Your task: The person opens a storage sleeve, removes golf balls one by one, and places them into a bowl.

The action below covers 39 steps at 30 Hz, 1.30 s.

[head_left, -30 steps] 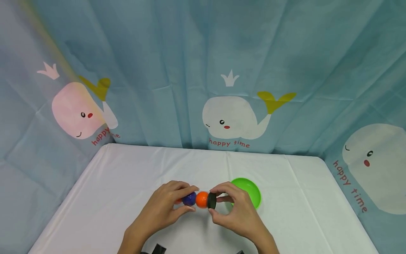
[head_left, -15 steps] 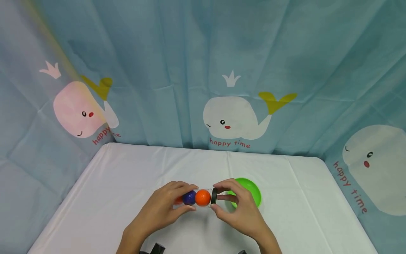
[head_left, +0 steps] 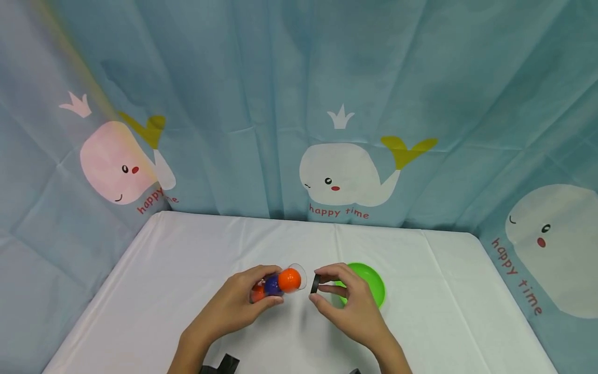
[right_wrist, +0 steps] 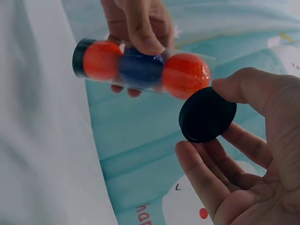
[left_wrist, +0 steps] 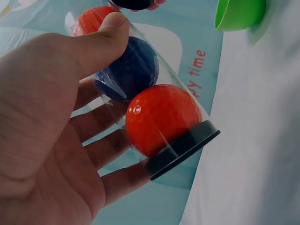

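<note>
I see blue fabric (head_left: 243,78) hanging behind the counter (head_left: 444,301) and along both its sides, in folds. White whales (head_left: 338,174) and red words (head_left: 324,211) are printed on it. A white cloth (head_left: 196,249) covers the counter; at the left, a yellowish streak (head_left: 70,52) crosses the fabric.

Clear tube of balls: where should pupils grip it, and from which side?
Likely around the middle of the clear tube, from the person's left, like the left hand: the tube's sides are long and straight, and its uncapped end points right.
</note>
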Available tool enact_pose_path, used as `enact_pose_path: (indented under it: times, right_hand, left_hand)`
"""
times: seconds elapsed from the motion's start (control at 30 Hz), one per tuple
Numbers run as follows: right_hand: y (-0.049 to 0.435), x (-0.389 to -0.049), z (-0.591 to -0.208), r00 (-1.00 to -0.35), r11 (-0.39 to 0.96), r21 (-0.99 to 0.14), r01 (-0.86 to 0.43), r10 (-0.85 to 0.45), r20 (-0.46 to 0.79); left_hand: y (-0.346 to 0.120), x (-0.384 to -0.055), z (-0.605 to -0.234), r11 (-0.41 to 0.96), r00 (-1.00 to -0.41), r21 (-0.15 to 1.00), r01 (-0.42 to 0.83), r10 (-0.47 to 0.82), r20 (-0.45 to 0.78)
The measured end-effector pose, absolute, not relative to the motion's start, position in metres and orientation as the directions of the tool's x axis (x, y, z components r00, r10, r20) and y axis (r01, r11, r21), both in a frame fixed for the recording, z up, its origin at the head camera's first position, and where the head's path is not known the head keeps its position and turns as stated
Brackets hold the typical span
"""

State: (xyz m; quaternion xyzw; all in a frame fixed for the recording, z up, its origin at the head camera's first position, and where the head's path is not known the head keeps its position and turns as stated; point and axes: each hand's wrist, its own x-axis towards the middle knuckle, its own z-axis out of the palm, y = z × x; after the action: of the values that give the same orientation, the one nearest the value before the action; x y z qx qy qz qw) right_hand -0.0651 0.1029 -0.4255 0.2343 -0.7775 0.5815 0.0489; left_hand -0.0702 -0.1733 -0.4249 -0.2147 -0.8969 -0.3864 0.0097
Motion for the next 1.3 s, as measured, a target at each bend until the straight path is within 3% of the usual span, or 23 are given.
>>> enact_pose_path:
  times: [0.33, 0.7, 0.93, 1.3]
  right_hand:
    - [0.097, -0.068, -0.437, -0.881, 0.244, -0.870, -0.429, -0.324, 0.344]
    - [0.079, -0.071, -0.466, -0.921, 0.288, -0.902, -0.323, -0.315, 0.229]
    - [0.066, -0.073, -0.491, -0.906, 0.289, -0.904, -0.316, -0.376, 0.196]
    - [0.064, -0.081, -0.510, -0.933, 0.363, -0.872, -0.328, -0.270, 0.239]
  left_hand:
    - [-0.187, -0.068, -0.422, 0.594, -0.924, 0.713, 0.372, 0.307, 0.227]
    - [-0.190, -0.066, -0.421, 0.584, -0.920, 0.715, 0.385, 0.304, 0.247]
    - [-0.190, -0.064, -0.421, 0.590, -0.924, 0.717, 0.373, 0.305, 0.230]
    - [-0.187, -0.070, -0.421, 0.597, -0.918, 0.705, 0.382, 0.333, 0.215]
